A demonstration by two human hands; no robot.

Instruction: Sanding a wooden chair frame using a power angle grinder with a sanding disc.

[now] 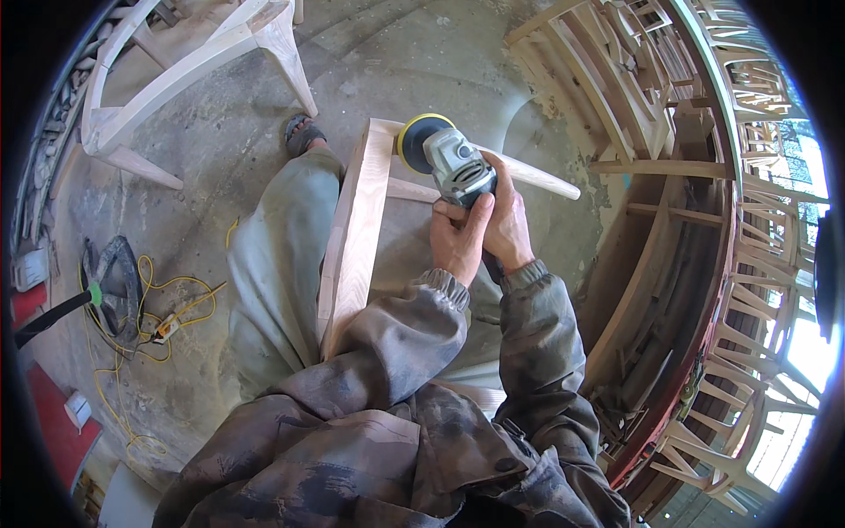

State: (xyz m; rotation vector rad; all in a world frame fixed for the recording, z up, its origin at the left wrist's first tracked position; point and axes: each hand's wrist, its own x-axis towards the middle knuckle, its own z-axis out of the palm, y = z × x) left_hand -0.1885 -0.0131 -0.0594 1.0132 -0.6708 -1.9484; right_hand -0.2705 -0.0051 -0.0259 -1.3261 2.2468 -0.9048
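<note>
Both the left hand (457, 244) and right hand (508, 226) curl closed around a grey sander (455, 162), any lettering too small to read.

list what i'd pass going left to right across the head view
Black spoked base → grey-trousered leg → pale wooden beam → handheld power tool with a round disc → right hand → light wooden frames by the right rim. The left hand overlaps the tool, so it's left out.

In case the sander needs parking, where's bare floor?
Bare floor: past the sander, between the upper left wooden frame and stacked wood at right. Crowded: left, yellow cord beside the black spoked base, and that wood.
</note>
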